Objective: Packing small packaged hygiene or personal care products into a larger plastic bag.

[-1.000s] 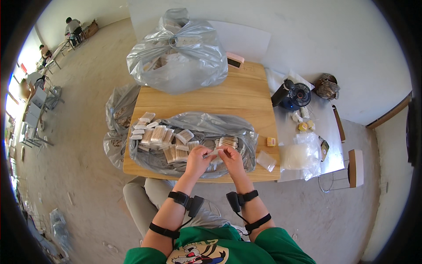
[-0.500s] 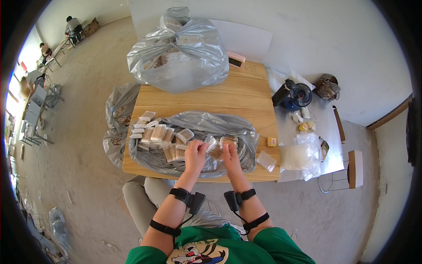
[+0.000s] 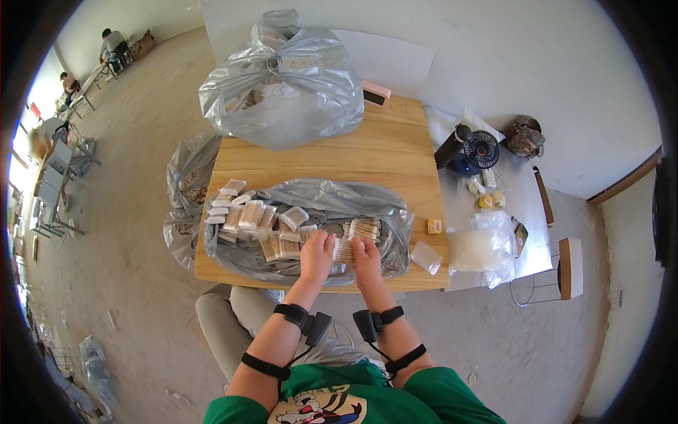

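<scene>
Between my two hands is a pack of cotton swabs (image 3: 343,249), its sticks lying level side by side. My left hand (image 3: 316,256) pinches its left end, and my right hand (image 3: 366,261) pinches the right end. Just beyond my right hand, more cotton swabs (image 3: 364,227) lie bunched on a spread grey plastic bag (image 3: 311,189). To the left of my hands, a heap of swab packs (image 3: 251,216) rests on the same bag, some turned with their white tips showing. Fingertips partly cover the held pack.
A large tied grey bag (image 3: 289,106) stands at the wooden table's (image 3: 325,161) far side, near a pink-framed device (image 3: 376,94). At right are a small yellow box (image 3: 434,226), clear bags (image 3: 426,258) and a side table with a fan (image 3: 482,149). Other people sit far left.
The swab pack between my hands has gone from slanted to level. My right hand has shifted slightly left and lower, uncovering more of the swabs behind it.
</scene>
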`<state>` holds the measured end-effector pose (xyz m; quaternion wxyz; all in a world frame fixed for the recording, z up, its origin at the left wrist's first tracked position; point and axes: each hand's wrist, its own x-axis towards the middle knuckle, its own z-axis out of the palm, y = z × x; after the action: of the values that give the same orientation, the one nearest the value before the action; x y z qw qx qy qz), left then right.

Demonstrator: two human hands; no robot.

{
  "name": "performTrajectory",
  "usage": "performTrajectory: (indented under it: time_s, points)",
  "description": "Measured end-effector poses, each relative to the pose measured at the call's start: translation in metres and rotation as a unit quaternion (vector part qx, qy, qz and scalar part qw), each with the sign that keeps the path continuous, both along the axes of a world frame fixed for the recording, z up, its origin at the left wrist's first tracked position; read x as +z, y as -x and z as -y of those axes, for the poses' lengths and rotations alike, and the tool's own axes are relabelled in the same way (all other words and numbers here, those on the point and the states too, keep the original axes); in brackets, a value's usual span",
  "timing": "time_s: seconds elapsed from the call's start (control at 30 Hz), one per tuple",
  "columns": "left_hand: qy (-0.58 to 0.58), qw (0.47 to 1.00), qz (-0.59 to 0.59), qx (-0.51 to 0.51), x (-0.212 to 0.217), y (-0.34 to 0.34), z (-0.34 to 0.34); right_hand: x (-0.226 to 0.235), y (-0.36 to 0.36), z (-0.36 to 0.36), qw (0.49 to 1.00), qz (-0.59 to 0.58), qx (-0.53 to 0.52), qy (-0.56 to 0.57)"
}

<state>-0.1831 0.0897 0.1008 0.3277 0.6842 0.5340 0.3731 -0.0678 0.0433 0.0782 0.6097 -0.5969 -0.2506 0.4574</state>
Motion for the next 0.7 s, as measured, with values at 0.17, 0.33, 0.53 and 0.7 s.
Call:
performTrajectory:
  time_s: [0.17, 0.33, 0.53, 0.7]
  points:
    - [-0.063, 0.997, -0.034, -0.009, -0.003, 0.007, -0.002, 0.009, -0.004, -0.001, 0.997, 0.045, 0.047, 0.050]
    - [-0.051, 0.996, -0.004, 0.078, -0.007, -0.002, 0.001, -0.031, -0.002, -0.012, 0.956, 0.288, -0.057, -0.027]
    - [-0.074, 0.995, -0.015, 0.066, 0.000, -0.008, 0.005, -0.041, -0.003, -0.015, 0.991, 0.123, -0.052, 0.017]
    - [-0.077, 0.993, -0.020, 0.082, -0.015, -0.002, 0.001, -0.036, 0.001, -0.015, 0.981, 0.188, -0.042, 0.029]
